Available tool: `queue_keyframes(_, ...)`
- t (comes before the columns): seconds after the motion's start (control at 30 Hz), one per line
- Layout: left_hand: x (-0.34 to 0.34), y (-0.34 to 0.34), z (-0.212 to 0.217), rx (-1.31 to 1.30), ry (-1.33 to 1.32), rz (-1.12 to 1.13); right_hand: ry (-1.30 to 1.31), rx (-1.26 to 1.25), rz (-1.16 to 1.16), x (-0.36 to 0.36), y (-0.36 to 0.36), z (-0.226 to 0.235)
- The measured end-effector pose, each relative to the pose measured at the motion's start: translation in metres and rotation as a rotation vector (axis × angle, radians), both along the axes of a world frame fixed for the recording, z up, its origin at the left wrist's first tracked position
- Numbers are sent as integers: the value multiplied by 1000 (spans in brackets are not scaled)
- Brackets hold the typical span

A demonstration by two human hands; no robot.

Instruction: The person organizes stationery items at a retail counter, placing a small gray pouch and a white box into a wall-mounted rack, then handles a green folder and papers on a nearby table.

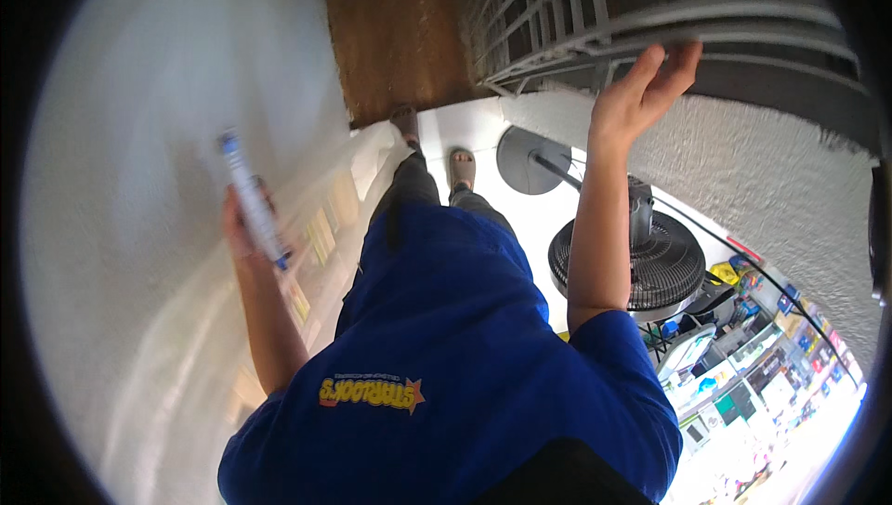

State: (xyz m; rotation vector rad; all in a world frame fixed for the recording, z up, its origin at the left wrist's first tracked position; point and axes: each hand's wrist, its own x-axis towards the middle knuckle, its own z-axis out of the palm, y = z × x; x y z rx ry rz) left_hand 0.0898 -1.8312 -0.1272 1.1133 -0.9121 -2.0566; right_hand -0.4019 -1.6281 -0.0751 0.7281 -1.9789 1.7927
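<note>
My left hand (243, 226) is closed round a slim white tube with blue ends (251, 203), held slanting beside the pale wall on my left. Motion smears both the hand and the tube, so its exact kind does not show. On the other side, my right hand (641, 96) is raised to the rail of a white metal grille gate (641, 31). Its thumb and fingers are apart and hold nothing; whether the fingertips touch the rail I cannot tell.
A black fan (627, 259) with a round base (530, 159) stands by my right forearm, near a low rough wall (734, 152). Brown floor (400, 40) lies past the white tiles under my sandals (462, 169). Cluttered shop counters (734, 375) are at lower right.
</note>
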Motion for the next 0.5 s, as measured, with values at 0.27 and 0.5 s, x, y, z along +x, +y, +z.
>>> queue_keyframes(0.27, -93, -75, -17, 134, -295, -322, -389, -148, -191, 12, -45, 15)
queue_keyframes(0.5, -87, -106, -49, 226, -294, -674, -546, -16, 254, 118, -144, 6)
